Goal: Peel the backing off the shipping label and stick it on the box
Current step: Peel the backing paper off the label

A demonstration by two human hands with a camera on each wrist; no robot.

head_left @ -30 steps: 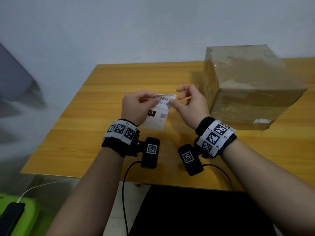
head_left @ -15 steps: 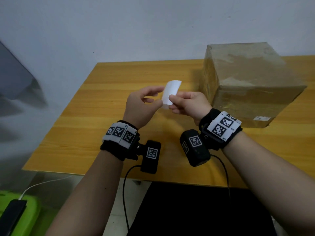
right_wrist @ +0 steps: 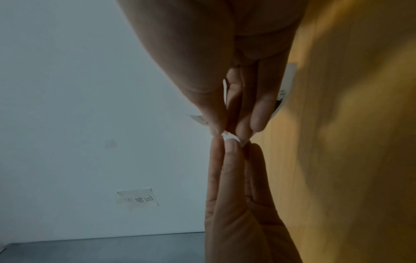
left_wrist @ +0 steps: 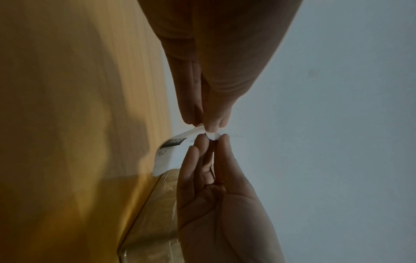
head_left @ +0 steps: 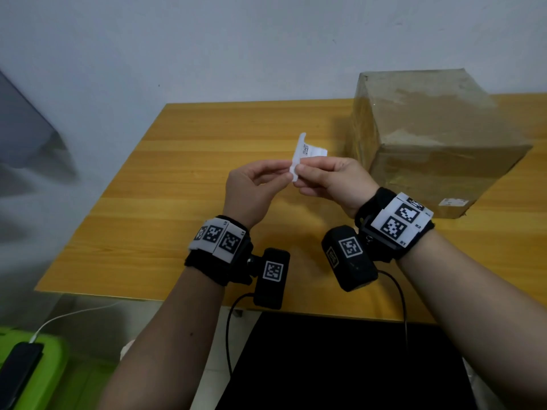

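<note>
Hands (head_left: 296, 184) pinching label (head_left: 307, 150), perhaps its corner.

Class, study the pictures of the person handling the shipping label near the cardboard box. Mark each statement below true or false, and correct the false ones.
1. Both hands pinch the shipping label. True: the left hand and the right hand meet at its lower corner.
2. The label is stuck on the cardboard box. False: it is held in the air, apart from the box.
3. The box stands on the wooden table. True.
4. The box is to the person's left. False: it stands on the right.
</note>
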